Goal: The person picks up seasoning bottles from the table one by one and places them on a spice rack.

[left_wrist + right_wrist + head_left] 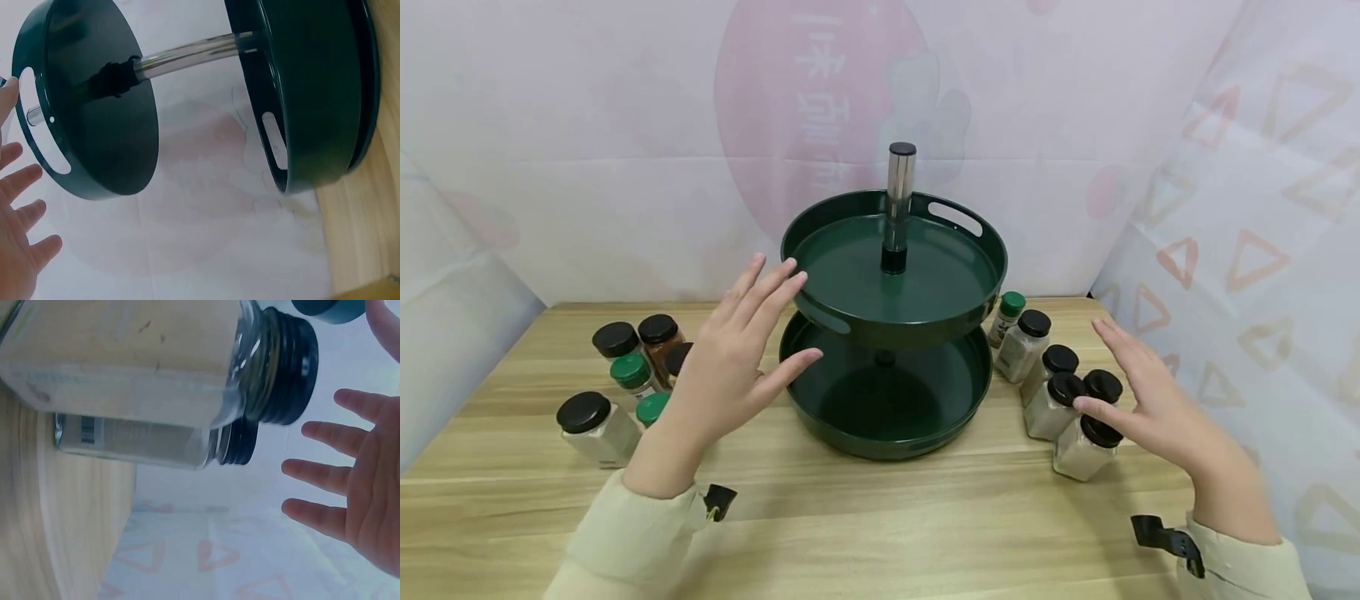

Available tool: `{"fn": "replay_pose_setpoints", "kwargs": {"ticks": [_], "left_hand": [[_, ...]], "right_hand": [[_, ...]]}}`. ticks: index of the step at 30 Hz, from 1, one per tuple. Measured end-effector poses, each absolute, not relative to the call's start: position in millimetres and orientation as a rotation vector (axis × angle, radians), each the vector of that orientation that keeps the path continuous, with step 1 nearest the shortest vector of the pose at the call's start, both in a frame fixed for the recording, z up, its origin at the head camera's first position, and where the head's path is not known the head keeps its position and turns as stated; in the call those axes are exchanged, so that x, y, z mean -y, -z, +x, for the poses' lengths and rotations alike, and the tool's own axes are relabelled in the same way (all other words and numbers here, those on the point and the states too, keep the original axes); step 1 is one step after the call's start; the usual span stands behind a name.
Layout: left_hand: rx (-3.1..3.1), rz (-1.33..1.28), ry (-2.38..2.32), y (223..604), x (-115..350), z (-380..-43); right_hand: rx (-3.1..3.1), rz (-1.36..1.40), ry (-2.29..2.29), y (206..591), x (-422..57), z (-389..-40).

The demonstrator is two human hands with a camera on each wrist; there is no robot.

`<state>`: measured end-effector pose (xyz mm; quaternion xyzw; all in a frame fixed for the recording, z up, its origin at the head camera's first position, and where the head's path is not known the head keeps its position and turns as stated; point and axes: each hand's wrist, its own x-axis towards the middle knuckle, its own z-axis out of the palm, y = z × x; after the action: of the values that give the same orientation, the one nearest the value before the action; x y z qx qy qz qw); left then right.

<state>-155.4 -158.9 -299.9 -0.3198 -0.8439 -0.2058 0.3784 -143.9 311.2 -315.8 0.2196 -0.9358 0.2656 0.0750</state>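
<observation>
Loosely spread, released hands (pixel 730 358), green two-tier tray (pixel 838 267) ahead, jars (pixel 1081 454) either side.

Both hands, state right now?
Left hand: open, holding nothing, near the upper green tray.
Right hand: open, holding nothing, near the black-capped jars.

Free to pass along the bottom centre of the head view, over tabletop (pixel 865 525) between the left hand (pixel 730 358) and the right hand (pixel 1153 404), and from above into the upper tray (pixel 842 250) on either side of the upright post (pixel 901 175). Passable also between upper tray and lower tray (pixel 887 450), but split midway by the upright post. Blocked at mid-left by clustered jars (pixel 632 372) and at centre right by a second group of jars (pixel 1048 417), with only a narrow strip between these and the lower tray.
</observation>
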Motion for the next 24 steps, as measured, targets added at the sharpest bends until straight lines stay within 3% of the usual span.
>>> {"fn": "replay_pose_setpoints", "kwargs": {"ticks": [24], "left_hand": [[2.106, -0.800, 0.727, 313.5, 140.5, -164.5]], "right_hand": [[2.846, 0.411, -0.837, 341.6, -359.0, -124.8]]}}
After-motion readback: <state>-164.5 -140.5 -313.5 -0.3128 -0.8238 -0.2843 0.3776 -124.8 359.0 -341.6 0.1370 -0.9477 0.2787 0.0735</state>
